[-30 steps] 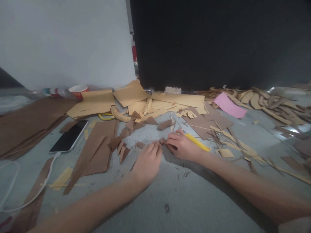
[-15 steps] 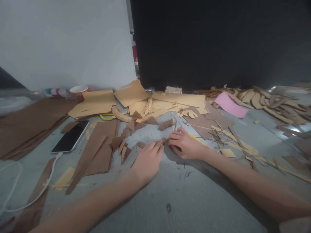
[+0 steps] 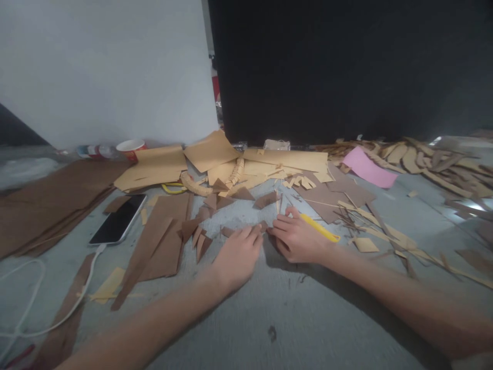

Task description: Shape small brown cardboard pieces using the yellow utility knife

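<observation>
The small brown cardboard scrap [image 3: 264, 225] lies on the grey surface [image 3: 246, 318] at the centre, between the two sets of fingertips and mostly covered by them, so its shape is hard to make out. The left hand [image 3: 239, 254] lies low, palm down, with its fingers stretched to the scrap's edge. I cannot tell whether they pinch it or only press on it. The right hand [image 3: 298, 239] meets it from 3 o'clock, its fingers clenched around a yellow plastic-handled tool [image 3: 321, 228]. The tool's working end is hidden under the hand, and its handle sticks out toward 3 o'clock. Both forearms run off the bottom edge.

Brown cardboard triangles [image 3: 200, 241] lie near the scrap at 9 o'clock. Farther that way lies a black smartphone [image 3: 118, 219], with a white cable [image 3: 50, 318] trailing toward 8 o'clock. Tan cardboard sheets [image 3: 287, 158] pile up at 12 o'clock, a pink paper sheet [image 3: 368, 167] lies at 2 o'clock, and a red paper cup [image 3: 131, 149] stands at 10 o'clock. Behind them stand a white wall [image 3: 103, 67] and a black panel [image 3: 346, 67].
</observation>
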